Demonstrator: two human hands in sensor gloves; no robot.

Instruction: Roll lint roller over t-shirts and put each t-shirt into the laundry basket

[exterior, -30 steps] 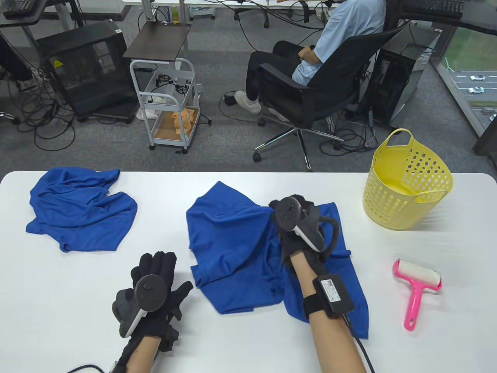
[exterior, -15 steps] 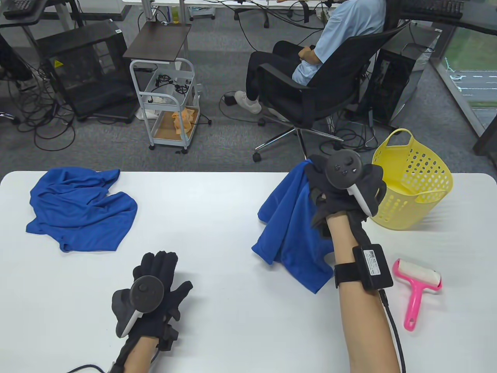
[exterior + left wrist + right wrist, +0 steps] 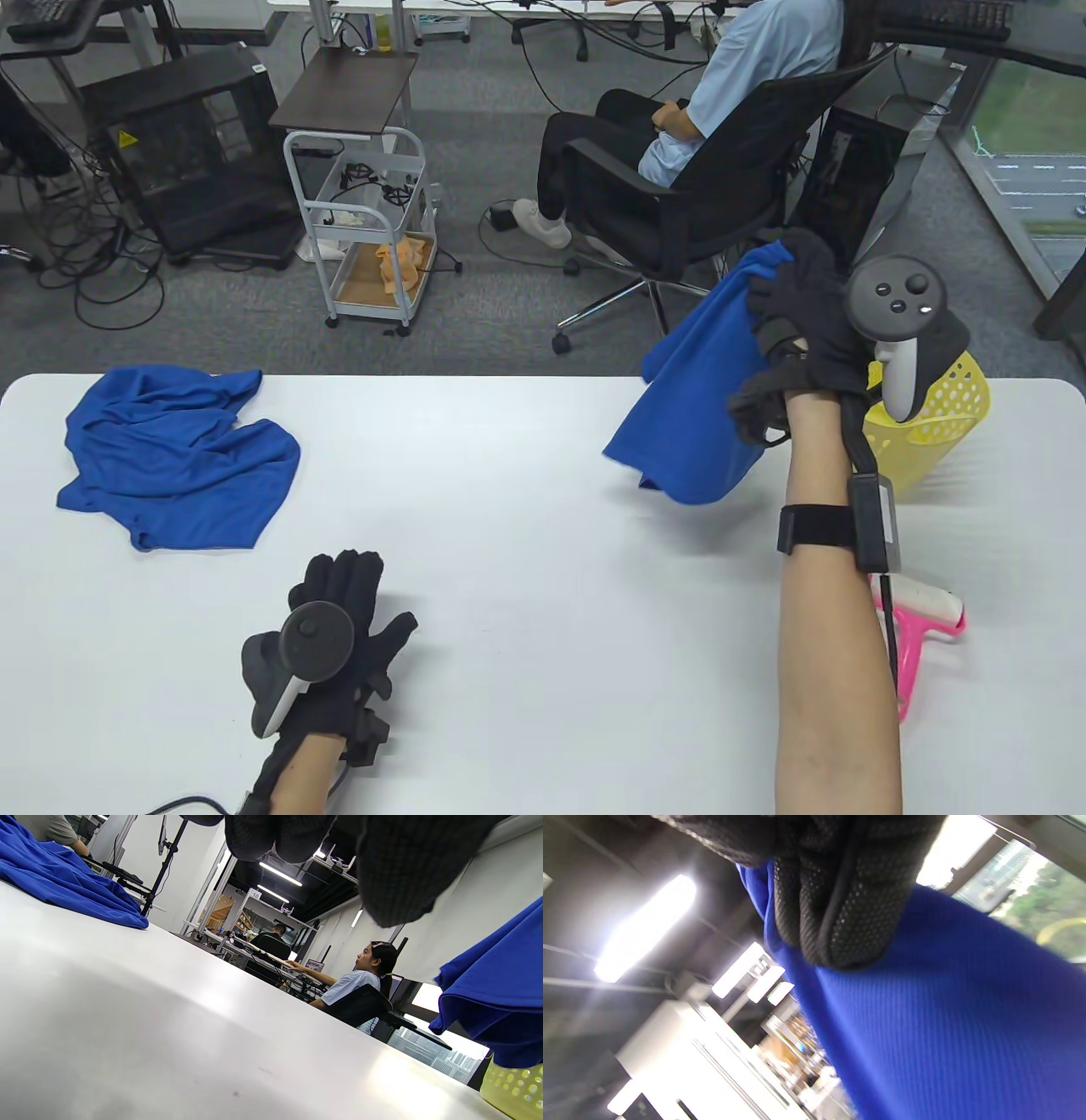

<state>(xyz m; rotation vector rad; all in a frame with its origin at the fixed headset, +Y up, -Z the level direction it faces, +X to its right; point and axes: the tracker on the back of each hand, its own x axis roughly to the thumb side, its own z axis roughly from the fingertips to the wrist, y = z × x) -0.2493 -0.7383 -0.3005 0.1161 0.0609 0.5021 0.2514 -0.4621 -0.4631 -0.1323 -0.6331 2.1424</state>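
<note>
Grip: right hand clutches hanging blue fabric t-shirt, lifted off the white table.
Left hand: flat, fingers straight, holding nothing.
Far left: second crumpled blue t-shirt.
Right: yellow perforated plastic basket; pink lint roller.

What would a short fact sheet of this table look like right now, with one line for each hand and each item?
Right hand: raised, gripping a blue shirt that hangs clear of the table
Left hand: flat on the white table, holding nothing
Other blue shirt: crumpled at the table's far left
Yellow basket: far right, mostly hidden behind the right arm
Pink lint roller: lying near the right edge, untouched
</note>
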